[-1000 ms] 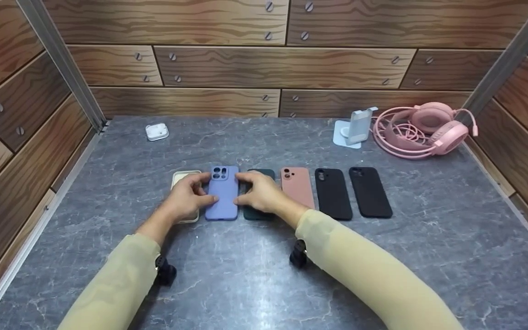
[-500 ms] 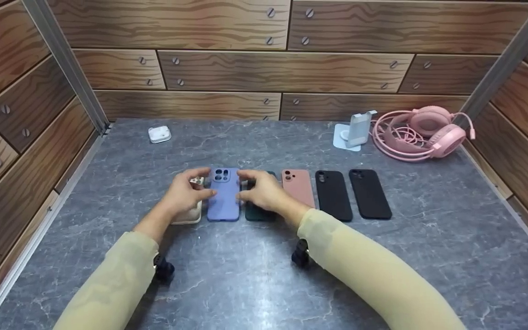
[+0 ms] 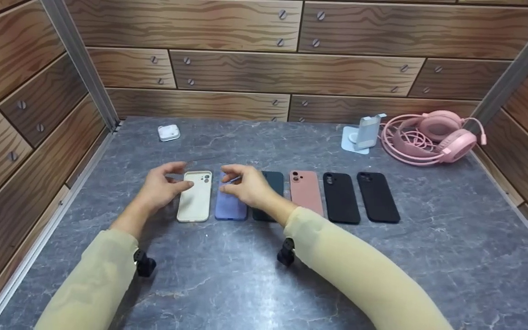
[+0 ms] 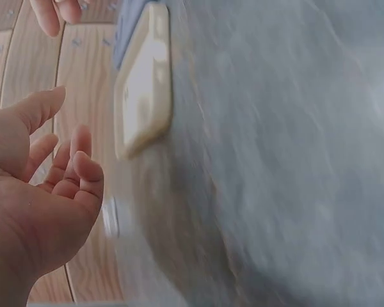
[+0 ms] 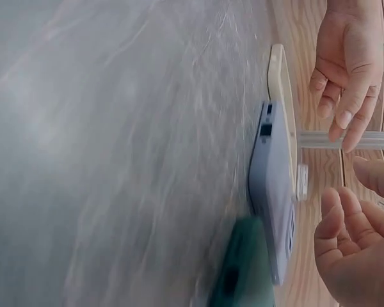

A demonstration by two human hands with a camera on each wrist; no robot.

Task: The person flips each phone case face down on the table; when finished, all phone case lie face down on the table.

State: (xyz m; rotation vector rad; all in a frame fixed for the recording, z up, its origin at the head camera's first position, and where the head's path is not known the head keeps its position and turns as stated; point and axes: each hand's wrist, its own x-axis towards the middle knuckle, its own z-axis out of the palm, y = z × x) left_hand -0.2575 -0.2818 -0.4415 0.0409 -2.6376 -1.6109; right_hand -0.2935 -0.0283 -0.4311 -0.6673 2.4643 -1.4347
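Observation:
Phone cases lie in a row on the table. At the row's left end is a cream phone case (image 3: 194, 201), and my left hand (image 3: 159, 189) hovers at its left edge, thumb overlapping it in the head view. The left wrist view shows that hand (image 4: 41, 185) holding nothing, fingers loosely bent. My right hand (image 3: 249, 187) is over the blue-purple phone case (image 3: 231, 208), hiding part of it. In the right wrist view this hand (image 5: 361, 246) has relaxed fingers and a bare palm, above the cases. A dark green phone case (image 3: 274, 182) lies partly under the right wrist.
Right of the green case follow a pink phone case (image 3: 305, 190) and two black ones (image 3: 341, 198). Farther back stand a light-blue folding stand (image 3: 367, 133) and a pink headset (image 3: 452, 142). A small white earbud case (image 3: 168, 132) lies back left. Wood-patterned walls (image 3: 227, 71) surround the table.
Both hands have let go of the blue-purple case's sides and shifted left. The left hand now sits beside the cream case, uncovering it; the right hand is over the blue-purple one.

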